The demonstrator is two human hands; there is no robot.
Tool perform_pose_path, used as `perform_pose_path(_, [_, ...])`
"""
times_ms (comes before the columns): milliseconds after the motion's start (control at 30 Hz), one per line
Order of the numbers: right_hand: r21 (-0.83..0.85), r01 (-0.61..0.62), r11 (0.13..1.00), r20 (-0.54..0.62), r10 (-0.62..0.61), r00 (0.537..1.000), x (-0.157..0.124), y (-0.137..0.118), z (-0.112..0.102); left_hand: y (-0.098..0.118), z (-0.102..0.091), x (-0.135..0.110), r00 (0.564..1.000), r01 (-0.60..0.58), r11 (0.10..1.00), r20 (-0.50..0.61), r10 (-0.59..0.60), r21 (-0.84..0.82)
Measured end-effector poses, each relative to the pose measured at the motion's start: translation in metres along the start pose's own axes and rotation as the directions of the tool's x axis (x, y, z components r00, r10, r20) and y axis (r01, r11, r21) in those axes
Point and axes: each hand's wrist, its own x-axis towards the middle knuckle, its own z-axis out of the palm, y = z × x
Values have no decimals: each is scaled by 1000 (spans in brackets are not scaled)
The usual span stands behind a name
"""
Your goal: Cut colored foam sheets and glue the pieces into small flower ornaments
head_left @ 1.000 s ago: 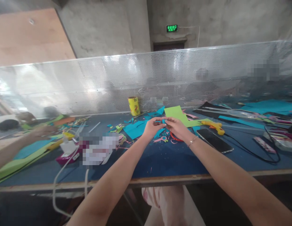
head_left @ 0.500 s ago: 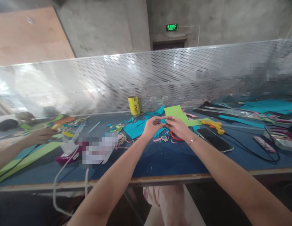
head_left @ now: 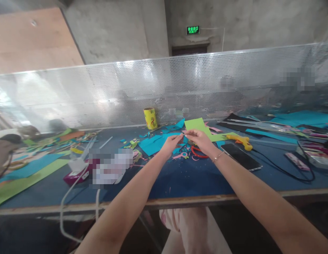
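My left hand [head_left: 171,145] and my right hand [head_left: 199,140] meet over the scraps in mid-table, their fingertips pinched close together. Whatever they pinch is too small to make out. Beneath and behind my left hand lies a sheet of blue paper [head_left: 151,144]. Below my right hand is a red loop-shaped handle [head_left: 197,152], partly hidden by that hand. Pink and blue paper scraps [head_left: 183,155] lie under both hands. A light green paper sheet [head_left: 197,124] is just behind my right hand.
A yellow glue gun [head_left: 240,141] and a black phone [head_left: 242,157] lie to the right. At the left stand a purple power strip [head_left: 75,178] with a white cable and long green paper [head_left: 34,180]. A yellow tube [head_left: 150,119] stands before the perforated metal screen [head_left: 121,95].
My fingers have straightened and shifted slightly; the small blue piece seen between them earlier no longer shows there. At the left, another person's hand has withdrawn from the green and blue paper.
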Motion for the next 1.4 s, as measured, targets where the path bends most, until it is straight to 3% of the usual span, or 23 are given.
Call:
perform_pose_path(267, [-90,126,988,135,-113,984,2,3,3,-4,-4,2,998,-21,999,54,19,33])
perform_pose_path(367, [-280,116,953,79,-97,992,5,4,-9,-6,-3,3,1000,-25,1000,4,25,7])
perform_pose_path(400, [-401,71,913,35,-62,997,6,5,-15,-6,-4,3,999,-32,1000,-24,32,0])
perform_pose_path(467, [-679,-55,732,-33,45,998,5,7,-28,-5,-4,3,996,-49,999,-74,48,-18])
perform_pose_path(567, [-891,-120,438,12,286,958,2,11,-41,-1,-7,4,990,-97,994,-110,90,-54])
perform_pose_path(700, [-931,-115,346,50,432,900,-2,15,-38,4,-9,5,980,-161,981,-136,146,-109])
perform_pose_path(800, [-940,-115,320,33,423,905,0,18,-33,3,-11,6,975,-181,969,-161,154,-167])
perform_pose_path(967, [-920,-130,371,-23,281,960,4,20,-34,3,-17,9,967,-212,941,-198,162,-264])
perform_pose_path(1100, [-811,-190,553,-80,218,973,5,14,-30,4,-22,12,960,-234,923,-225,169,-306])
perform_pose_path(1267, [-575,24,818,123,57,991,0,12,-14,4,-24,15,956,-242,909,-245,163,-339])
perform_pose_path(1400, [-513,79,855,168,10,986,-1,20,-4,6,-23,14,946,-262,902,-278,169,-344])
